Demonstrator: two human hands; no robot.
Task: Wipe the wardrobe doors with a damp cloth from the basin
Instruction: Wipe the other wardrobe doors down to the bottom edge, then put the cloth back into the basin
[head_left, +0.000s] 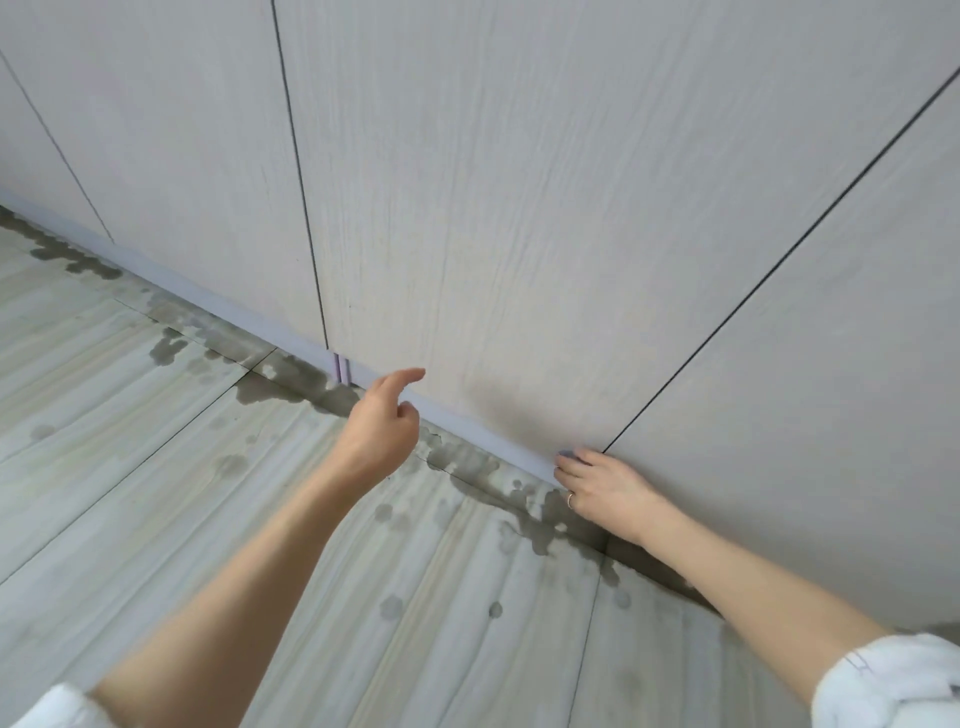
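Note:
Pale wood-grain wardrobe doors (519, 234) fill the upper view, split by thin dark seams. My right hand (602, 488), a ring on one finger, is low at the middle door's bottom edge, beside the right seam. Its fingers curl over a small grey-blue cloth (567, 456), of which only a bit shows past the fingertips. My left hand (382, 426) hovers just off the same door's bottom edge to the left, index finger stretched out, other fingers loosely bent, holding nothing. No basin is in view.
A pale lilac plinth strip (208, 291) runs under the doors. The light plank-pattern floor (156, 493) carries dark wet patches (467, 462) along the plinth and scattered drops further out. My rolled white sleeves show at both bottom corners.

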